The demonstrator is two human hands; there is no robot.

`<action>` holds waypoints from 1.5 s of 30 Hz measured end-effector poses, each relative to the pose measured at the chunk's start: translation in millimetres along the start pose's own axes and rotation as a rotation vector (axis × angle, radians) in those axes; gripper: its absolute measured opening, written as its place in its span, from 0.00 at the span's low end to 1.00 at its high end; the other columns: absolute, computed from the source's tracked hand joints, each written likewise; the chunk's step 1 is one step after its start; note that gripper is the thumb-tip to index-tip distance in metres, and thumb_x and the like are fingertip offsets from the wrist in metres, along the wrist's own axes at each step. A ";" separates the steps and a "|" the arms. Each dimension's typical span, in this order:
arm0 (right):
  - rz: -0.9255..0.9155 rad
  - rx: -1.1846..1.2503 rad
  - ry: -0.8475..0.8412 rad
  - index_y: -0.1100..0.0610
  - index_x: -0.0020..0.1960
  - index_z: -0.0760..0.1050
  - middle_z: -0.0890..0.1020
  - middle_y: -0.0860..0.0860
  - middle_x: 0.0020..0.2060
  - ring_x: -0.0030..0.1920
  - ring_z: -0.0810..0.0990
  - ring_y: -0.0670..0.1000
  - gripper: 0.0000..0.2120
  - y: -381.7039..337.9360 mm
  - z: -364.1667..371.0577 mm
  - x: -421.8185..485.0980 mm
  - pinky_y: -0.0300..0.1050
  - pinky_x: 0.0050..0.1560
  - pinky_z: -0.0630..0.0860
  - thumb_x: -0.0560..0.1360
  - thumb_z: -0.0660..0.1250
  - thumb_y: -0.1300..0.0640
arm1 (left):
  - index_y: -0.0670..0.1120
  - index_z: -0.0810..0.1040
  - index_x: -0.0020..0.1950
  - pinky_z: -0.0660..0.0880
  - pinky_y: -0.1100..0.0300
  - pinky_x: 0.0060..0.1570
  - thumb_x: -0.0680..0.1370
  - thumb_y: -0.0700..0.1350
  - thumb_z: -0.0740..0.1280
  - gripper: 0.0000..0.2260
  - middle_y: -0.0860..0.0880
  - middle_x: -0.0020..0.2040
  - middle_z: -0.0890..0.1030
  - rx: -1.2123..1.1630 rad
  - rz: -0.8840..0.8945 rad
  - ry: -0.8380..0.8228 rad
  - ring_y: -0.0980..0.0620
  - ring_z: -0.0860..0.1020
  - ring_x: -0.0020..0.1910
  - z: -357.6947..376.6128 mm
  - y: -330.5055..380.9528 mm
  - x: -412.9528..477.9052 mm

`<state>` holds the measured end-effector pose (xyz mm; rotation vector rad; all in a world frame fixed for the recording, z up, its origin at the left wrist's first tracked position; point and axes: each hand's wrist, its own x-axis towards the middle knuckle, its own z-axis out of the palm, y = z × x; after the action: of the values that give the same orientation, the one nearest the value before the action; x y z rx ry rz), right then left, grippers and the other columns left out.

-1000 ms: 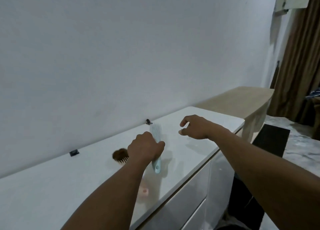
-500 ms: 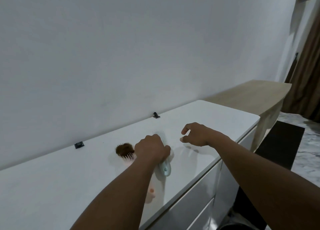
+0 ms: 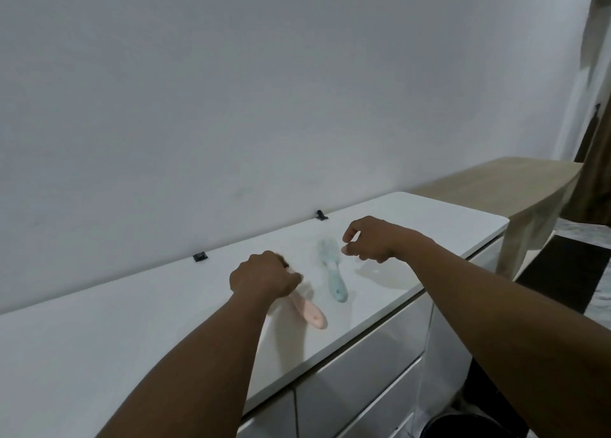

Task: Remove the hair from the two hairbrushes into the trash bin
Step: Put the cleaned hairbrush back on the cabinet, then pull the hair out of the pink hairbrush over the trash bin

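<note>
- While both our forearms reach out over the white cabinet top [image 3: 99, 338], a dark round rim sits nearest us at the bottom right, down on the floor; we take it for the trash bin [image 3: 463, 426], though only its top edge shows.
- Our left hand [image 3: 263, 277] lies knuckles up, fingers curled closed over the head end of the pink hairbrush [image 3: 309, 312]; the handle sticks out from under the fingers toward us and to the right, resting on the cabinet top. We cannot see the bristles under the hand, so we cannot tell whether hair is in them.
- Just right of those fingers, apart from them, the light blue hairbrush [image 3: 332, 269] lies flat on the top, handle toward us, bristled head pointing away.
- Our right hand [image 3: 372, 239] hovers beside the blue brush's head, thumb and forefinger loosely bent with a gap between them, gripping nothing; the fingertips are just beside the bristles, and we cannot tell whether they touch.
- Beyond our fingers, two small black clips [image 3: 200, 257] sit at the back edge against the white wall [image 3: 264, 90].
- Farther right stands a pale wooden table [image 3: 502, 183].
</note>
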<state>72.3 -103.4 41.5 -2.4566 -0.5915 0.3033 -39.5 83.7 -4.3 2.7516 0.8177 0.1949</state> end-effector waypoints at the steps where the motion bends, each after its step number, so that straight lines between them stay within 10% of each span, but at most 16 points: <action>1: -0.008 -0.006 -0.010 0.53 0.58 0.76 0.83 0.56 0.53 0.56 0.84 0.56 0.13 -4.6 4.9 -1.1 0.43 0.37 0.72 0.75 0.70 0.51 | 0.56 0.76 0.56 0.80 0.51 0.54 0.67 0.67 0.67 0.23 0.50 0.53 0.82 -0.028 -0.015 -0.051 0.45 0.85 0.49 2.2 -6.2 -3.3; 7: -0.040 -0.047 -0.055 0.51 0.57 0.76 0.81 0.52 0.51 0.57 0.83 0.56 0.13 -19.2 27.7 -0.7 0.44 0.39 0.74 0.75 0.71 0.49 | 0.51 0.77 0.56 0.82 0.56 0.46 0.68 0.56 0.65 0.18 0.50 0.41 0.84 -0.139 -0.012 -0.084 0.49 0.84 0.32 10.7 -16.7 -8.4; 12: -0.043 -0.063 -0.050 0.53 0.58 0.77 0.81 0.51 0.49 0.58 0.83 0.56 0.13 -21.9 24.5 -5.5 0.45 0.42 0.75 0.75 0.71 0.49 | 0.46 0.75 0.51 0.72 0.57 0.42 0.73 0.57 0.66 0.15 0.49 0.46 0.78 -0.197 -0.031 -0.001 0.47 0.77 0.43 15.0 -16.1 -5.5; 22: -0.060 -0.029 0.217 0.53 0.58 0.76 0.82 0.54 0.50 0.54 0.83 0.57 0.13 -2.6 -45.1 -53.5 0.48 0.42 0.79 0.77 0.68 0.47 | 0.44 0.70 0.37 0.68 0.60 0.29 0.75 0.51 0.66 0.12 0.49 0.30 0.76 -0.666 0.245 0.091 0.51 0.79 0.30 -23.3 52.5 -33.7; 32: 0.082 0.469 0.557 0.60 0.65 0.74 0.82 0.57 0.54 0.49 0.86 0.55 0.24 58.5 -118.4 -144.5 0.51 0.44 0.83 0.81 0.60 0.41 | 0.37 0.77 0.46 0.69 0.57 0.35 0.81 0.51 0.59 0.17 0.43 0.40 0.80 -0.790 0.557 0.004 0.48 0.76 0.38 -1.2 174.2 -99.8; 40: 0.202 0.643 0.702 0.62 0.58 0.79 0.84 0.58 0.50 0.44 0.86 0.54 0.13 155.5 -105.2 -165.5 0.46 0.38 0.85 0.78 0.71 0.55 | 0.49 0.69 0.36 0.72 0.56 0.33 0.81 0.51 0.59 0.15 0.51 0.32 0.74 -0.798 0.712 -0.109 0.51 0.75 0.31 80.6 230.9 -140.2; 45: 0.426 0.922 0.634 0.67 0.53 0.78 0.79 0.57 0.34 0.29 0.77 0.50 0.14 238.6 -56.3 -154.9 0.46 0.39 0.83 0.76 0.73 0.57 | 0.43 0.74 0.43 0.72 0.53 0.33 0.80 0.54 0.60 0.16 0.46 0.35 0.79 -0.699 0.716 -0.228 0.46 0.77 0.34 166.7 237.8 -139.1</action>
<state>37.8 -378.8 -42.5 -1.5966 0.3100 -0.0582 1.1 -220.2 -102.7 2.1999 -0.2889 0.2353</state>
